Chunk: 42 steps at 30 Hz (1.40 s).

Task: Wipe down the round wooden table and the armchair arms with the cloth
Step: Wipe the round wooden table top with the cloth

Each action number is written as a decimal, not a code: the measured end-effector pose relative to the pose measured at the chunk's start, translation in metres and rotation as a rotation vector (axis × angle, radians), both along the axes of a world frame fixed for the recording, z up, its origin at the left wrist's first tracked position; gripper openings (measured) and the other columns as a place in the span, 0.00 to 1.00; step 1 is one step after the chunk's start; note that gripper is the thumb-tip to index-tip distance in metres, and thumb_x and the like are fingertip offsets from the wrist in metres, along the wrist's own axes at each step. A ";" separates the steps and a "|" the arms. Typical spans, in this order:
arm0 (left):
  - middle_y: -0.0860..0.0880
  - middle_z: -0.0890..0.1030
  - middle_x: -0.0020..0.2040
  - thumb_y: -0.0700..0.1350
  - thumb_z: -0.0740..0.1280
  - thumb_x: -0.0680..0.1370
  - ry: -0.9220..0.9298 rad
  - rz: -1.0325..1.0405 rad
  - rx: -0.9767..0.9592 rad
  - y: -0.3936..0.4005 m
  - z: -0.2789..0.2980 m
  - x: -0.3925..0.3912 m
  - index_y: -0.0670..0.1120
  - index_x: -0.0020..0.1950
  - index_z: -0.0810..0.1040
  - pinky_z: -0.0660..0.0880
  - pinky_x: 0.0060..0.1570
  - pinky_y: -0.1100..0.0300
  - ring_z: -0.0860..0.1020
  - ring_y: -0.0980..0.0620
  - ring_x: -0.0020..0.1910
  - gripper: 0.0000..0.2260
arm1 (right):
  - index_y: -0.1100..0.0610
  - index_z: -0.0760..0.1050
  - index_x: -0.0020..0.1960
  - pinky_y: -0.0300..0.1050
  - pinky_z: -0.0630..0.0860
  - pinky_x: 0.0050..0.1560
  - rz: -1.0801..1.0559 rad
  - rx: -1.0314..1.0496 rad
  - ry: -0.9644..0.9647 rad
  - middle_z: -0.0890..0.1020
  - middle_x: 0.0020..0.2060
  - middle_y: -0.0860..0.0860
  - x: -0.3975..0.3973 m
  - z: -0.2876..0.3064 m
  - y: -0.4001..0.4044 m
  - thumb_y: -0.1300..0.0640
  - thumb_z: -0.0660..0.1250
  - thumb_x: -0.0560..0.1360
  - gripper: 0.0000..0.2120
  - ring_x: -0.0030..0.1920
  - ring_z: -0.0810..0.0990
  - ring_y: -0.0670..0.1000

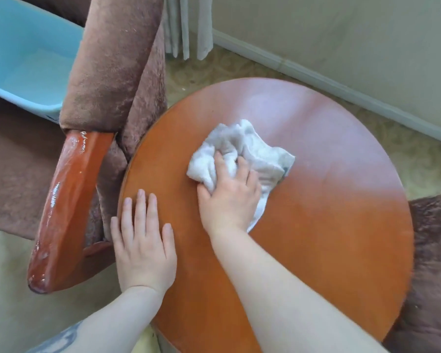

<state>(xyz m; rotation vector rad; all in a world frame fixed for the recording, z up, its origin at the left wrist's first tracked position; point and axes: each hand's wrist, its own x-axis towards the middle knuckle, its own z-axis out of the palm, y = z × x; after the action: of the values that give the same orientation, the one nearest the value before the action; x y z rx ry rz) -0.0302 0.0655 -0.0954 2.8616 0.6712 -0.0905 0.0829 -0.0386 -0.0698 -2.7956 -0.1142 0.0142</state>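
The worktop (329,225) loses its near rim to the bottom edge of the frame, and its base is hidden beneath the top; part of the cloth (242,151) lies concealed under the right hand (229,197), whose fingertips sink into the folds, so the grip there cannot be fully read; both forearms run out of the frame at the bottom; a dark mark on the left forearm, lower left, is cut off and too blurred to make out; the blue tub (26,54), upper left, is cropped by the left and top edges; the armchair (112,59) shows only in part; a second brown upholstered piece (433,263) at the right edge is cropped and blurred.
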 end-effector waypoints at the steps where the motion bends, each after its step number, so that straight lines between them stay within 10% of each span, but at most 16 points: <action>1: 0.45 0.59 0.78 0.51 0.52 0.78 -0.017 -0.008 -0.008 0.000 0.000 0.000 0.44 0.77 0.59 0.49 0.74 0.45 0.55 0.45 0.77 0.27 | 0.45 0.75 0.65 0.52 0.71 0.54 0.059 -0.015 0.008 0.77 0.60 0.55 -0.020 0.000 0.006 0.43 0.67 0.63 0.30 0.55 0.75 0.59; 4: 0.46 0.59 0.77 0.50 0.51 0.79 -0.008 -0.076 -0.002 0.001 0.003 -0.003 0.45 0.77 0.59 0.49 0.74 0.44 0.56 0.44 0.77 0.26 | 0.45 0.76 0.62 0.50 0.67 0.50 0.408 -0.068 0.012 0.76 0.61 0.54 -0.081 0.004 -0.057 0.40 0.66 0.59 0.31 0.54 0.75 0.56; 7: 0.47 0.60 0.77 0.52 0.47 0.81 0.043 -0.270 0.052 0.002 0.005 -0.004 0.47 0.78 0.57 0.47 0.73 0.44 0.55 0.45 0.76 0.25 | 0.47 0.76 0.63 0.61 0.61 0.67 0.478 -0.183 -0.009 0.66 0.72 0.58 -0.083 0.004 -0.150 0.40 0.69 0.58 0.33 0.71 0.64 0.58; 10: 0.44 0.59 0.77 0.54 0.48 0.81 0.040 -0.397 0.015 -0.005 0.005 0.004 0.49 0.78 0.56 0.45 0.73 0.47 0.54 0.44 0.76 0.25 | 0.48 0.72 0.66 0.67 0.46 0.73 0.028 -0.064 0.103 0.55 0.77 0.58 -0.047 -0.001 -0.168 0.44 0.69 0.63 0.32 0.77 0.48 0.58; 14: 0.43 0.58 0.77 0.54 0.53 0.80 -0.002 -0.186 -0.120 -0.037 0.008 0.023 0.49 0.76 0.58 0.47 0.74 0.46 0.53 0.43 0.76 0.24 | 0.45 0.69 0.65 0.65 0.48 0.73 -0.491 0.020 0.045 0.58 0.77 0.54 -0.066 -0.013 -0.072 0.46 0.66 0.67 0.26 0.77 0.50 0.58; 21: 0.40 0.63 0.74 0.50 0.53 0.77 -0.104 -0.120 -0.047 -0.051 0.000 0.026 0.44 0.73 0.63 0.51 0.73 0.42 0.58 0.41 0.74 0.25 | 0.48 0.70 0.63 0.68 0.58 0.69 0.620 -0.142 0.015 0.65 0.73 0.56 -0.170 -0.002 -0.251 0.43 0.63 0.74 0.19 0.75 0.59 0.60; 23: 0.40 0.63 0.74 0.49 0.53 0.77 -0.099 -0.132 -0.018 -0.055 0.000 0.026 0.43 0.73 0.63 0.50 0.72 0.41 0.57 0.41 0.74 0.25 | 0.52 0.68 0.65 0.71 0.62 0.66 0.327 -0.164 0.029 0.67 0.71 0.60 -0.144 0.002 -0.293 0.42 0.59 0.75 0.22 0.74 0.59 0.61; 26: 0.40 0.62 0.75 0.49 0.52 0.77 -0.094 -0.133 0.004 -0.055 -0.002 0.024 0.42 0.73 0.62 0.50 0.72 0.40 0.57 0.42 0.74 0.25 | 0.57 0.69 0.67 0.63 0.56 0.71 -0.759 -0.107 0.020 0.64 0.74 0.57 -0.082 -0.006 -0.247 0.46 0.63 0.72 0.27 0.76 0.56 0.59; 28: 0.40 0.63 0.74 0.49 0.51 0.77 -0.109 -0.128 0.006 -0.054 -0.003 0.023 0.42 0.73 0.62 0.51 0.72 0.40 0.57 0.41 0.74 0.25 | 0.53 0.69 0.67 0.63 0.53 0.72 -0.949 -0.038 0.108 0.62 0.75 0.55 -0.061 -0.004 -0.197 0.46 0.66 0.69 0.28 0.76 0.55 0.58; 35: 0.40 0.63 0.74 0.49 0.53 0.77 -0.154 -0.114 -0.002 -0.057 -0.004 0.025 0.42 0.72 0.63 0.50 0.72 0.40 0.57 0.41 0.74 0.25 | 0.47 0.67 0.67 0.68 0.59 0.69 0.798 -0.295 -0.002 0.64 0.74 0.56 -0.103 0.002 -0.317 0.43 0.62 0.74 0.23 0.75 0.58 0.62; 37: 0.41 0.62 0.75 0.50 0.52 0.77 -0.119 -0.130 0.001 -0.056 -0.002 0.025 0.42 0.73 0.61 0.46 0.73 0.42 0.56 0.43 0.74 0.25 | 0.49 0.67 0.66 0.70 0.61 0.68 0.586 -0.272 0.013 0.67 0.72 0.58 -0.069 0.004 -0.328 0.43 0.60 0.72 0.23 0.74 0.61 0.64; 40: 0.44 0.59 0.77 0.53 0.50 0.78 -0.044 -0.178 0.038 -0.055 0.001 0.027 0.45 0.76 0.57 0.38 0.73 0.47 0.54 0.46 0.76 0.26 | 0.52 0.71 0.64 0.65 0.55 0.71 -0.462 -0.111 0.004 0.67 0.73 0.54 -0.014 -0.011 -0.235 0.46 0.61 0.71 0.23 0.75 0.58 0.58; 42: 0.47 0.57 0.78 0.54 0.48 0.79 0.001 -0.226 0.076 -0.056 0.003 0.027 0.50 0.78 0.54 0.37 0.73 0.48 0.52 0.48 0.77 0.26 | 0.50 0.71 0.64 0.64 0.51 0.73 -0.705 -0.010 0.100 0.63 0.75 0.51 0.003 -0.011 -0.163 0.47 0.64 0.70 0.23 0.77 0.54 0.55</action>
<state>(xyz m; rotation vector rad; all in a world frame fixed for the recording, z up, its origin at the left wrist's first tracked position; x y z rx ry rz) -0.0036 0.0097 -0.0920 2.9997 0.3554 -0.1020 0.0859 -0.2016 -0.0808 -2.6786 0.8876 -0.0177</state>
